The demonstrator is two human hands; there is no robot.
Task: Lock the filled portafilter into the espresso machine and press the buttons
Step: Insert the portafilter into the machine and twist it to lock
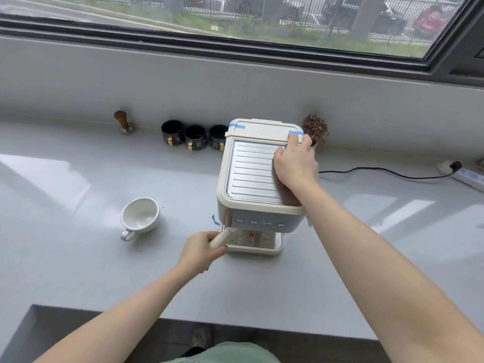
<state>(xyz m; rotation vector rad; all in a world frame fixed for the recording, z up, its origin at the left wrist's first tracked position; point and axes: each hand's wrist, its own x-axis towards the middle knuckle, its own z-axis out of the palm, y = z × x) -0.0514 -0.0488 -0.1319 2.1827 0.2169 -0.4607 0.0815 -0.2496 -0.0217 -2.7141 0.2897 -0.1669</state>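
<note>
White cup (140,214), wooden tamper (123,122), three dark mugs (195,137) on counter (78,258).

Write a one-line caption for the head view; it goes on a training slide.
Left hand grips the portafilter handle under the espresso machine while the right hand steadies its top.

From my head camera I see both my forearms bare, with no sleeves reaching them. My left hand (201,251) and my right hand (294,163) wear no gloves or rings. Below, I see my pale green garment (222,353) and one mottled shoe (201,336).
</note>
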